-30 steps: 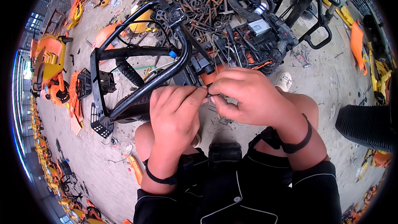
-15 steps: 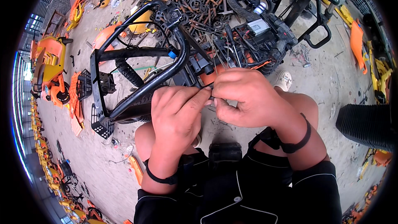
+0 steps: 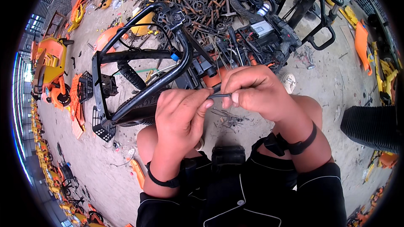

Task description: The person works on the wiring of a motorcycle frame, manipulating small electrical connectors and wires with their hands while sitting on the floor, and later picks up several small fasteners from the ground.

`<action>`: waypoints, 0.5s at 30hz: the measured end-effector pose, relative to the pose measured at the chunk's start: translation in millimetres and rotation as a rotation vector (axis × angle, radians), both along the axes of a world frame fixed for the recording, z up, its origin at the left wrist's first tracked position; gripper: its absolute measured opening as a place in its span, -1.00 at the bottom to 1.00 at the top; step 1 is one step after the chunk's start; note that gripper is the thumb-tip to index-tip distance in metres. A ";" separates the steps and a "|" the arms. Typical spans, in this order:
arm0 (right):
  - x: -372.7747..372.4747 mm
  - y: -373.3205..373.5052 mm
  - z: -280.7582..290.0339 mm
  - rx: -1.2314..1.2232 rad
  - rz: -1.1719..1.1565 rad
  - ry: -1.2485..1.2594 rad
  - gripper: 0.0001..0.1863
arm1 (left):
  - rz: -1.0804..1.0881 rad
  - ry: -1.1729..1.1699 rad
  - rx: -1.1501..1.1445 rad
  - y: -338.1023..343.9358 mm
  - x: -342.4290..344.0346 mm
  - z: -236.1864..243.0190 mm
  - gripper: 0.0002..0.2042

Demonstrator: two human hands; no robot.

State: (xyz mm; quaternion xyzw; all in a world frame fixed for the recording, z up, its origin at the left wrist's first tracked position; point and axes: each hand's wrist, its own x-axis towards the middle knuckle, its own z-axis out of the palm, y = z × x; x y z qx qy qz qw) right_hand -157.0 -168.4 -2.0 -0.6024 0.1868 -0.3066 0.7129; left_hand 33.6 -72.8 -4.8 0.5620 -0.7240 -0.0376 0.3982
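Between my two hands stretches a short dark cable (image 3: pixel 220 95), thin and nearly level. My left hand (image 3: pixel 180 111) pinches its left end between thumb and fingers. My right hand (image 3: pixel 252 90) grips the other end, thumb pressed against the curled fingers; the cable's tip there is mostly hidden. Just beyond the hands lies a stripped vehicle with a black tubular frame (image 3: pixel 162 80) and an orange part (image 3: pixel 215 77) among dark components and wires. Whether the cable is joined to the vehicle cannot be made out.
Behind the frame is a heap of rusty metal parts (image 3: pixel 198 4), with a wheel (image 3: pixel 253 2) beside it. A black ribbed cylinder (image 3: pixel 370 127) stands at the right. Small screws and scraps (image 3: pixel 229 120) litter the floor below my hands. Orange and yellow panels (image 3: pixel 362 46) lie around.
My hands have drawn apart, the right one moving rightward, so a length of dark cable now shows between them. The vehicle frame has stayed in place.
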 end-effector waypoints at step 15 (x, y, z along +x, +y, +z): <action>8.5 -2.7 -20.4 0.543 0.103 -0.137 -0.75 | -0.208 0.562 0.386 8.4 1.2 -6.6 -0.90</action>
